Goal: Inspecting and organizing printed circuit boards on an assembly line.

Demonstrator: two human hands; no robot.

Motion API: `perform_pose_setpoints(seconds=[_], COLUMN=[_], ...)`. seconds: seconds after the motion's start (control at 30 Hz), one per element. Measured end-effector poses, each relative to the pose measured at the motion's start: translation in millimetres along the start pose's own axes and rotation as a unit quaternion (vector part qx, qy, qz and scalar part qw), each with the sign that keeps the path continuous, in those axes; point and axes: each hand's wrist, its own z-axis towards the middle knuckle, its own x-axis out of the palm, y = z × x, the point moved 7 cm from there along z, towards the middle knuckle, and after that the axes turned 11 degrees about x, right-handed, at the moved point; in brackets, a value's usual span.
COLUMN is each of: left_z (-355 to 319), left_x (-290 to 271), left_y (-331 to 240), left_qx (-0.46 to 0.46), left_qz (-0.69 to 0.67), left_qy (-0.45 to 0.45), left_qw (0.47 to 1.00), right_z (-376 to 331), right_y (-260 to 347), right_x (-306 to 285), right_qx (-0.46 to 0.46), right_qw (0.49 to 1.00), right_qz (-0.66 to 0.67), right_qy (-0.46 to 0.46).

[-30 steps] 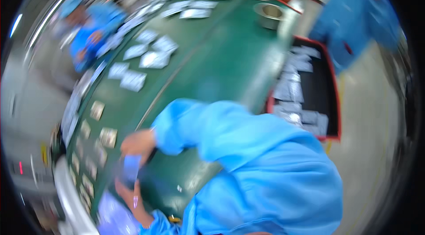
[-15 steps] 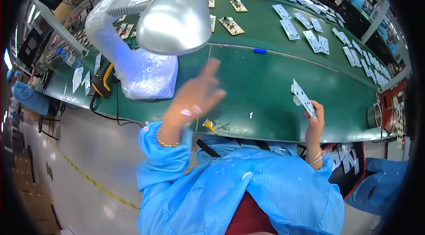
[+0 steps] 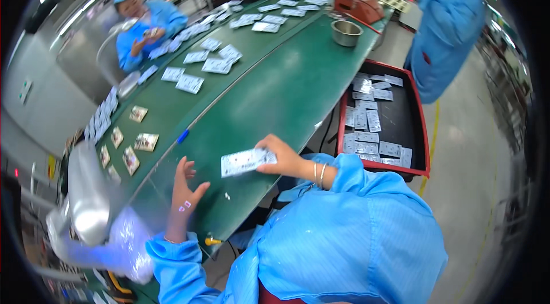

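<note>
Leftward, a lamp (image 3: 89,206) stands near the spread left hand (image 3: 184,195); right hand (image 3: 283,158) grips board (image 3: 240,163).

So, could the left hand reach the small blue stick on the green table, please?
Probably yes: the left hand looks empty and open, and the small blue stick lies just beyond it, with nothing visible between them.

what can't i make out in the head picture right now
All in the head view:
White board, underside: faces away from the camera.
Its gripped end: covered by the right hand.
Standing co-worker, head: cut off by the top edge.
Far boards, markings: too small.
Plastic-wrapped lamp foot, details: blurred.
</note>
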Motion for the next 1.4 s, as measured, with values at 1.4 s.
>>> perform_pose_setpoints(seconds=[1.4], left_z=[18], left_x=[45], left_y=[0], left_qx=[0.158], left_qz=[-0.008], left_qy=[0.051], left_qw=[0.986], right_z=[-7], right_y=[17], right_x=[12], right_qx=[-0.091], right_qw=[0.984], right_qz=[-0.134], right_qy=[-0.079])
